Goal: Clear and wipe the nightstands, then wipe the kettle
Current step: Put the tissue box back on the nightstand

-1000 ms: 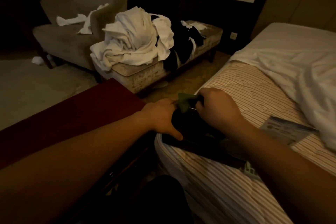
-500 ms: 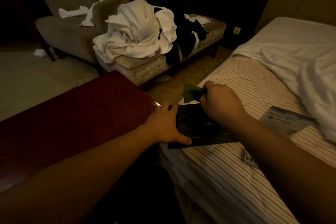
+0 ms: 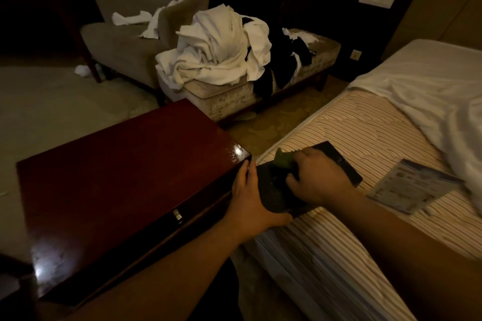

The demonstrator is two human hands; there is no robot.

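While the left hand (image 3: 250,200) lies flat along the near edge of a black tray (image 3: 336,161), its fingers (image 3: 245,172) are straight and pressed against the tray's side, thumb stretched along the tray's front edge. The tray sits on the striped mattress (image 3: 365,128), at its corner, just beside the dark red desk (image 3: 117,177); the left fingertips reach the gap between desk corner and tray. The right hand (image 3: 318,180) rests on top of the tray with its fingers (image 3: 300,161) curled round a green cloth (image 3: 283,160), which pokes out beyond the knuckles and touches the tray's surface.

Right of the right fingers, a printed card (image 3: 407,185) lies flat on the mattress, near the tray but apart from it, partly under the edge of a white sheet (image 3: 430,91). Beyond the fingers, across a strip of patterned floor, stands an upholstered bench (image 3: 229,96) heaped with white linen (image 3: 216,52) and something dark. Left of that is a grey armchair (image 3: 135,41) with white cloth (image 3: 146,18) on its seat. The desk top is glossy, with a small metal fitting (image 3: 178,214) on its front, left of the left wrist. No kettle shows.
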